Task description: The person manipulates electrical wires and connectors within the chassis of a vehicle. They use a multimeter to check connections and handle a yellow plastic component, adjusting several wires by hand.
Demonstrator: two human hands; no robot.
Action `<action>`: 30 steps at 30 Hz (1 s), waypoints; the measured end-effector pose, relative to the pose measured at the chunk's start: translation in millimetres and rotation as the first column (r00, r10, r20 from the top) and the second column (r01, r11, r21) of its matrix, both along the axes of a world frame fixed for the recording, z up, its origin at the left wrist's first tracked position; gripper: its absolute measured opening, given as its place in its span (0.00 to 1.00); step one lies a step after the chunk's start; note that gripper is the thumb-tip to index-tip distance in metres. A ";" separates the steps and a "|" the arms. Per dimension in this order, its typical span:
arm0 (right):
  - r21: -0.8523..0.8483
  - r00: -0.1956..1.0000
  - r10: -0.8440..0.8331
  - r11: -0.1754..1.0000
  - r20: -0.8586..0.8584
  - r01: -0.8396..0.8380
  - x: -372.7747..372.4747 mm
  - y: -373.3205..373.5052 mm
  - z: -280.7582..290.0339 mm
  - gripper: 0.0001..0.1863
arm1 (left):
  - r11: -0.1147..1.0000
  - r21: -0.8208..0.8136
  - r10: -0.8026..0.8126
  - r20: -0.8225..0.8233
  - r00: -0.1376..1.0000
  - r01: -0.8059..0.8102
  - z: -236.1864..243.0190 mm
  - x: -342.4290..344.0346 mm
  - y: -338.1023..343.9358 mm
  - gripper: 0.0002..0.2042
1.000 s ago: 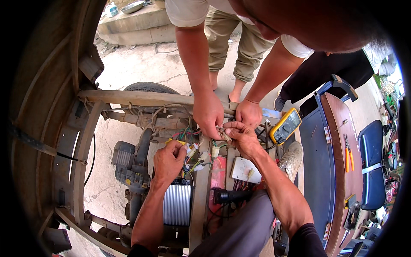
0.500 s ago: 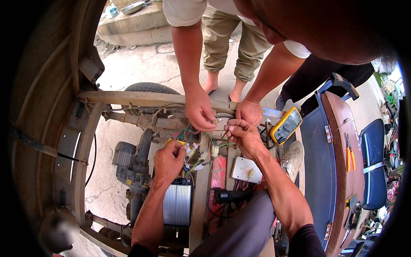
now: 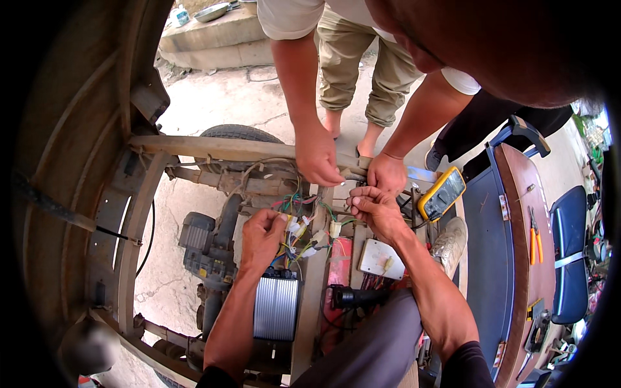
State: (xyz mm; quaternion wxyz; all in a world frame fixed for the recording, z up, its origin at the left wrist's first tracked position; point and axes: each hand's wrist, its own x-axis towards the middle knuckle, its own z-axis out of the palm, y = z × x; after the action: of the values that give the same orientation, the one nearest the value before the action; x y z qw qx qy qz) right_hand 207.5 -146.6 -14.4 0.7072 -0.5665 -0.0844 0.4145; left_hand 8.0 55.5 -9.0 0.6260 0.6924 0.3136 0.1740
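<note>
My left hand is closed, thumb and fingertips together, at the left edge of a bundle of coloured wires with white plug connectors. A bit of yellow shows at its fingertips, too small to name. My right hand is closed in a pinch right of the bundle; what it grips is hidden. Between my hands lies a pale connector on green wires. Just beyond my right hand, a co-worker's hand pinches a small whitish piece, and their other hand rests by the frame beam.
A finned metal controller box sits below my left hand. Around are the rusty vehicle frame, a motor, a white box, a yellow multimeter, and orange-handled pliers on a brown panel at right.
The whole view has shifted slightly, moving things rightward in the picture. The co-worker's pinching hand has turned a little. My hands stay closed in about the same places.
</note>
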 end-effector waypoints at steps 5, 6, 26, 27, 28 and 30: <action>-0.014 1.000 -0.005 1.000 0.021 0.005 0.8 -0.9 1.0 0.09 | 1.000 0.018 0.010 0.008 1.000 -0.010 -2.9 1.1 1.9 0.08; -0.017 1.000 -0.008 1.000 0.023 0.008 0.3 -0.2 -0.2 0.09 | 1.000 0.021 0.007 0.008 1.000 -0.007 -3.3 0.3 2.6 0.08; -0.414 0.855 0.397 0.877 0.334 -0.245 -14.2 0.9 8.8 0.16 | 1.000 0.005 -0.007 0.054 0.999 0.006 8.6 0.5 -3.0 0.07; -0.415 0.855 0.396 0.877 0.334 -0.244 -14.4 0.7 8.0 0.16 | 1.000 -0.004 -0.009 0.077 0.997 0.009 8.9 0.8 -3.8 0.07; -0.397 0.853 0.402 0.880 0.333 -0.260 -14.6 0.5 6.6 0.17 | 1.000 -0.005 -0.010 0.078 0.997 0.011 7.3 0.7 -3.7 0.07; -0.376 0.851 0.407 0.884 0.331 -0.277 -16.5 2.3 9.0 0.19 | 0.997 0.076 -0.037 0.046 0.998 0.033 4.3 -1.0 -1.8 0.06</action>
State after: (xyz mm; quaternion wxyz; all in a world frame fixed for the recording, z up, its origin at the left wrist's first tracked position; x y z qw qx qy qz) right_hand 191.0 -144.3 -5.4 0.4888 -0.7196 -0.2609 0.4184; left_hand 7.1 53.7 -4.7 0.6097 0.7166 0.2798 0.1909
